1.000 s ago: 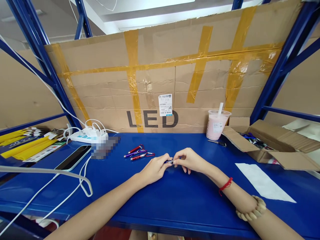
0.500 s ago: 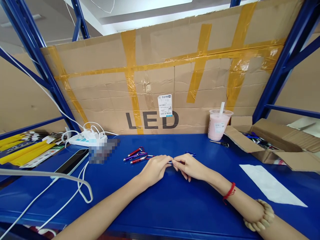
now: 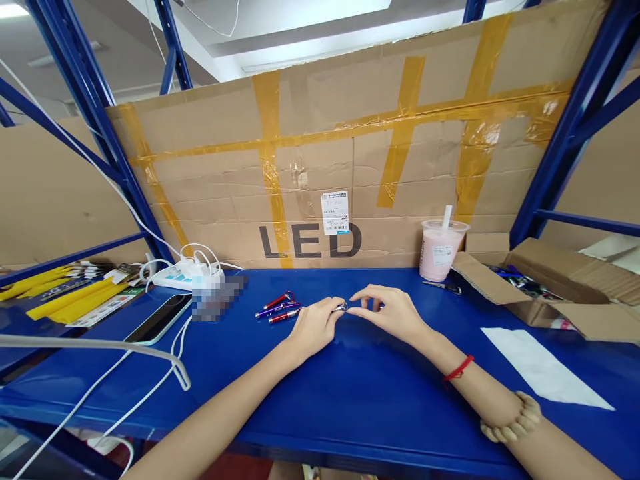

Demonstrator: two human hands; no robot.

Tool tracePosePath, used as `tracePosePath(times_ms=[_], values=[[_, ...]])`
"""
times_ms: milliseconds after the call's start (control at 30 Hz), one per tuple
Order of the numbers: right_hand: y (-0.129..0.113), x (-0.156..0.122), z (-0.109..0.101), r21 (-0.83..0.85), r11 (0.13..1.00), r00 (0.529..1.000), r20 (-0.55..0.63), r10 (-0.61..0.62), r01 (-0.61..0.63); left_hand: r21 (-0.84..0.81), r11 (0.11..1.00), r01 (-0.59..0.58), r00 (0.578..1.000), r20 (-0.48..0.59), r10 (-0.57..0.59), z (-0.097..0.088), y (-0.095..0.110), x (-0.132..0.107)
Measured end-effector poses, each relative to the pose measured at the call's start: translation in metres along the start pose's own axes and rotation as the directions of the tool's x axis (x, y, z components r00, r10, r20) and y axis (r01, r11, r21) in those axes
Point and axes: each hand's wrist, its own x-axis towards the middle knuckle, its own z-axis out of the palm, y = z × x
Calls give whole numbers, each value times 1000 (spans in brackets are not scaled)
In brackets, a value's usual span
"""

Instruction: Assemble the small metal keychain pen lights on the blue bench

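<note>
My left hand [image 3: 316, 327] rests on the blue table [image 3: 350, 393] with its fingers closed on a small keychain flashlight [image 3: 341, 307], whose silver end shows at the fingertips. My right hand [image 3: 393, 312] sits just to the right, thumb and forefinger pinched at that same end, other fingers curled. Whether it holds a separate small part I cannot make out. Three more keychain flashlights [image 3: 279, 309], red and purple, lie just left of my left hand.
A taped cardboard sheet marked LED [image 3: 310, 241] stands at the back. A pink drink cup [image 3: 440, 248] and an open cardboard box [image 3: 540, 287] of parts sit right, a white sheet [image 3: 540, 367] nearer. Power strip [image 3: 187, 275], phone [image 3: 157, 319] and white cables [image 3: 150, 373] lie left.
Both hands have lifted slightly and moved a little farther from me. The right hand's fingers have spread more around the flashlight's end.
</note>
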Motion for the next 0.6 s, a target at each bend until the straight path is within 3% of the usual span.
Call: tracePosePath(times_ms=[133,400,600], values=[[1,0,0,9,997,997,33,-75,75,-2,1000,11,1000,13,-11,-2,-1,1],[2,0,0,29,999,997,59,-39,38,124,992,-15,998,69,7,-2,1,0],[3,0,3,54,998,997,75,6,-10,98,995,-33,997,74,26,0,-2,-1]])
